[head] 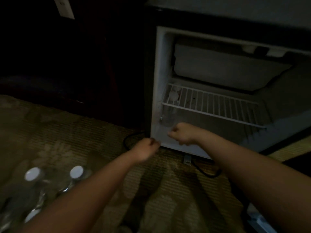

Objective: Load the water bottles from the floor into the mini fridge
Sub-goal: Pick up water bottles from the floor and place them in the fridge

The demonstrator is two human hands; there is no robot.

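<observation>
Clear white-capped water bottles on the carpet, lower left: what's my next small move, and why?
Probably move the left hand down to the nearest clear white-capped water bottle on the patterned carpet. That hand looks curled and empty, outside the open white-lined mini fridge. The right hand is at the fridge floor beside a clear bottle already standing inside; its grip is blurred.

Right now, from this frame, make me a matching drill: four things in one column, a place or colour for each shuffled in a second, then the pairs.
Things
1. shelf
2. floor bottles
3. cable
4. wall plate

Place or colour
A. white caps
B. black, looped on the carpet
C. inside the fridge
D. on the wall, top left

Pairs: 1-C; 2-A; 3-B; 4-D
</observation>
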